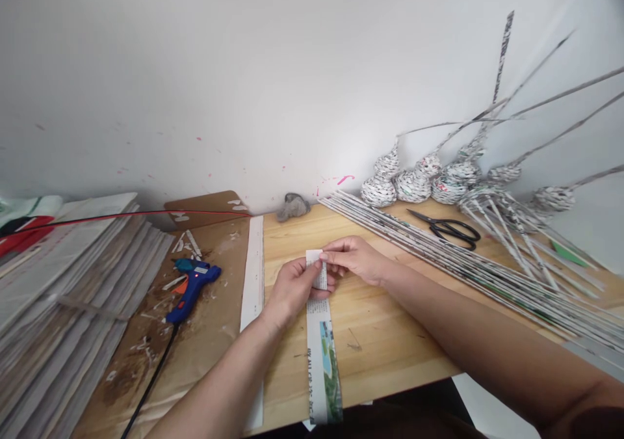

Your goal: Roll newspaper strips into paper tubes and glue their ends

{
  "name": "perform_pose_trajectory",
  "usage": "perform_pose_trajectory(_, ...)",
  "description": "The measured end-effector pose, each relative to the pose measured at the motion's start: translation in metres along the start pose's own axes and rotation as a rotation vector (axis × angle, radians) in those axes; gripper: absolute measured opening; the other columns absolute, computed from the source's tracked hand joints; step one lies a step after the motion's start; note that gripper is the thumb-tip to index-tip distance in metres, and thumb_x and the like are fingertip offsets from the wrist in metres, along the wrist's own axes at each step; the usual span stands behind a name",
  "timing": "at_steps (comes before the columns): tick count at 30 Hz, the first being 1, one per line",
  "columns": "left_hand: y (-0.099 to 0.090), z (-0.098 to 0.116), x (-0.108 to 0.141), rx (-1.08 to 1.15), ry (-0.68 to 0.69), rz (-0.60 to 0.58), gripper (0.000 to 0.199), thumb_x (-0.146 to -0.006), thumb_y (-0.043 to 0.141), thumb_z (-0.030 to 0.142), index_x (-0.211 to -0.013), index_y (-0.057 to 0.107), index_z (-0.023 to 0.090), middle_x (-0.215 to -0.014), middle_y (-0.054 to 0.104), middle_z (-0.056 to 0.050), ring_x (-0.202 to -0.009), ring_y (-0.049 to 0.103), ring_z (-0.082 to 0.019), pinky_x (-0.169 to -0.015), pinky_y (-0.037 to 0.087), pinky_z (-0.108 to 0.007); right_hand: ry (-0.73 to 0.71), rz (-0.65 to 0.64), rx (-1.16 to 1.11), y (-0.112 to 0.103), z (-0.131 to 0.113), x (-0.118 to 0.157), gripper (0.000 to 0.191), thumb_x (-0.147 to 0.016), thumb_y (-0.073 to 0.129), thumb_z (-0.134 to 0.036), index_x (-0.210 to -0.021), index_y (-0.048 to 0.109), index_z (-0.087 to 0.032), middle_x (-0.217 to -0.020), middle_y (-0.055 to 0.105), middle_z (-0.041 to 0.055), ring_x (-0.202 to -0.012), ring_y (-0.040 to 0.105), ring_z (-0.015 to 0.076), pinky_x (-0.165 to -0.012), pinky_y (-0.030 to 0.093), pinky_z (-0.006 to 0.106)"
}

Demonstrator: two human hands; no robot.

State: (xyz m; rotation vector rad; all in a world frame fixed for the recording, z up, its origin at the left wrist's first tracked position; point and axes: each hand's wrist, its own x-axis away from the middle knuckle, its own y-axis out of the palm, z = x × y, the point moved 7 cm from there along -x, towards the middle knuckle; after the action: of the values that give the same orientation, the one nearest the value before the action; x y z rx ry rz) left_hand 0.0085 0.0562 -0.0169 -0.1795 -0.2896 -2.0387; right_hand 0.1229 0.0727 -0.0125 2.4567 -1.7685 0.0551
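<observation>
A narrow newspaper strip [319,354] runs from my hands down over the front edge of the wooden table, its lower part printed with a green and blue picture. My left hand [297,286] grips the strip near its far end, thumb on top and fingers beneath. With thumb and forefinger, my right hand [353,260] pinches the right side of that same end. Both hands are close together, just above the tabletop.
A blue glue gun [190,289] lies on stained brown cardboard [219,315] at left, beside stacked newspapers [88,296]. Long rolled paper sticks [439,257], black scissors [451,227] and several woven paper gourd shapes [412,182] lie right. A grey lump [292,207] sits by the wall.
</observation>
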Motion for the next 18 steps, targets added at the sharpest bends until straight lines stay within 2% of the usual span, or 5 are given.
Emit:
perform_pose_trajectory(9,-0.0022,-0.0045,-0.0016,-0.007,-0.006,0.001,0.042,-0.078,0.059,0.048,-0.094,0.066,0.01,-0.081,0.071,-0.013,-0.068,0.067,-0.019,-0.06,0.053,-0.028,-0.002,-0.001,-0.002,0.0003,0.0004,0.0003,0.028,-0.076,0.065,-0.039,-0.075,0.068,-0.011,-0.055,0.055,-0.0012,-0.05,0.048,0.0069,-0.045,0.034,0.019)
perform_pose_trajectory(18,0.0028,-0.004,0.0003,0.049,-0.015,-0.035,0.04,-0.079,0.06,0.044,-0.1,0.065,0.01,-0.087,0.07,-0.014,-0.074,0.067,-0.02,-0.064,0.054,-0.031,0.037,0.143,-0.066,-0.006,0.0016,0.0006,0.03,-0.065,0.074,-0.039,-0.073,0.07,-0.01,-0.054,0.056,-0.0009,-0.047,0.046,0.0061,-0.04,0.03,0.018)
